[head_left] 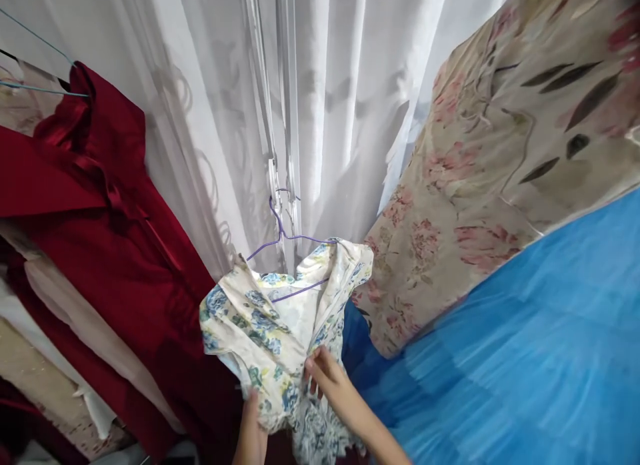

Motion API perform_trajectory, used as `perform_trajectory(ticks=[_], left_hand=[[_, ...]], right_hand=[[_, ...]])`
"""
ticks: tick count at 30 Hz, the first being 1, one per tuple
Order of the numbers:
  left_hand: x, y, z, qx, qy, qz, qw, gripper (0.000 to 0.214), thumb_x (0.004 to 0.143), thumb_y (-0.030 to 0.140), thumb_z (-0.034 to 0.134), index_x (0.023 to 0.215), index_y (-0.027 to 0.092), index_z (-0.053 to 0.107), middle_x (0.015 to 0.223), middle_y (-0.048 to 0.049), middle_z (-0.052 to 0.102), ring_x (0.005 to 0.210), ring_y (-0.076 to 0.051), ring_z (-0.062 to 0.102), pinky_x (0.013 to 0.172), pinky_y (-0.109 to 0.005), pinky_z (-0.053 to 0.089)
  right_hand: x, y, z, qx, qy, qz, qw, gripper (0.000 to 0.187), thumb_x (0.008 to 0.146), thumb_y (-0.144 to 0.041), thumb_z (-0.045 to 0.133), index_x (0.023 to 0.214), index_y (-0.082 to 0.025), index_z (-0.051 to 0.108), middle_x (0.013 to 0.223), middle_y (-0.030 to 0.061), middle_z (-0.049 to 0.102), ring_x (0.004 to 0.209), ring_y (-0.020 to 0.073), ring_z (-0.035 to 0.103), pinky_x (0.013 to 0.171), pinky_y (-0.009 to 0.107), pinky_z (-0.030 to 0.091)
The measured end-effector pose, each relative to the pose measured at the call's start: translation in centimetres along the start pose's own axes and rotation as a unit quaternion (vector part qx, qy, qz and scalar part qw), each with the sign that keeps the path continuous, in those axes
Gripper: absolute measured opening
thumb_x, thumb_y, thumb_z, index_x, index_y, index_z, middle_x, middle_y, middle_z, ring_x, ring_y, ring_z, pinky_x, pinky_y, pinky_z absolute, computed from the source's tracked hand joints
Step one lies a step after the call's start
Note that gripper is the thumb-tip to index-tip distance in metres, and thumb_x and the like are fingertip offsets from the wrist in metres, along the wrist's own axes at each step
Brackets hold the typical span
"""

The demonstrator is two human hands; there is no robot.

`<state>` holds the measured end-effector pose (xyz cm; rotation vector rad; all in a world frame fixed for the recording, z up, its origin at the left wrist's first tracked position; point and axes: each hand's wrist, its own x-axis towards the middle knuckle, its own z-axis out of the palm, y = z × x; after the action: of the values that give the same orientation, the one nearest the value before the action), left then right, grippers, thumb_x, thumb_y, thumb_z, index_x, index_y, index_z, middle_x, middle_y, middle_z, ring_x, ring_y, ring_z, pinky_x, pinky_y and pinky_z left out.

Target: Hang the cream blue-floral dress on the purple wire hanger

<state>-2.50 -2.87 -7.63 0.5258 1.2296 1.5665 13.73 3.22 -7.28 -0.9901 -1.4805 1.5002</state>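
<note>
Here, a white cloth garment printed with blue-and-yellow flowers [277, 351] at six o'clock, on a purple wire hanger [281, 234] | right hand [331, 383], garment's four o'clock: fingers nearly closed, pinching its front edge | left hand [251, 425], its seven o'clock: thumb against fabric, other fingers hidden, grip cannot be told | dark-red cloth dress [165, 271], nine o'clock

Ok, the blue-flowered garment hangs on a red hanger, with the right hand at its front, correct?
The hanger is purple, not red, as the head view shows. The blue-flowered garment does hang on it, with the right hand at its front.
</note>
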Motion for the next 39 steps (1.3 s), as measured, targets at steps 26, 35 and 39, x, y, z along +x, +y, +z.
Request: perform_trajectory(ticks=[26, 35, 39], left_hand=[[8.7, 7.9, -11.1, 0.097, 0.278, 0.425, 0.856, 0.044, 0.067, 0.031, 0.08, 0.103, 0.016, 0.06, 0.095, -0.0034, 0.063, 0.09, -0.02, 0.062, 0.086, -0.036, 0.05], [1.0, -0.8, -2.0, 0.357, -0.101, 0.251, 0.894, 0.011, 0.084, 0.031, 0.064, 0.087, 0.021, 0.065, 0.084, -0.0066, 0.069, 0.081, -0.023, 0.065, 0.076, -0.031, 0.049], [0.4, -0.7, 1.1, 0.404, -0.144, 0.254, 0.867, 0.016, 0.087, 0.025, 0.054, 0.072, 0.021, 0.057, 0.071, -0.004, 0.064, 0.071, -0.02, 0.061, 0.071, -0.028, 0.045]], right_hand=[[0.6, -2.4, 6.3, 0.102, -0.04, 0.007, 0.994, 0.031, 0.086, -0.042, 0.068, 0.077, -0.019, 0.049, 0.059, -0.0043, 0.055, 0.054, 0.0105, 0.05, 0.054, 0.022, 0.036], [-1.1, -1.2, 4.9, 0.09, -0.051, 0.064, 0.993, 0.036, 0.082, -0.051, 0.066, 0.075, -0.017, 0.055, 0.047, -0.0032, 0.06, 0.037, 0.0089, 0.044, 0.042, 0.021, 0.032], [-0.7, -3.8, 2.8, 0.085, 0.009, 0.044, 0.995, 0.032, 0.08, -0.048, 0.066, 0.073, -0.018, 0.056, 0.043, -0.0033, 0.059, 0.034, 0.0093, 0.043, 0.039, 0.021, 0.031]])
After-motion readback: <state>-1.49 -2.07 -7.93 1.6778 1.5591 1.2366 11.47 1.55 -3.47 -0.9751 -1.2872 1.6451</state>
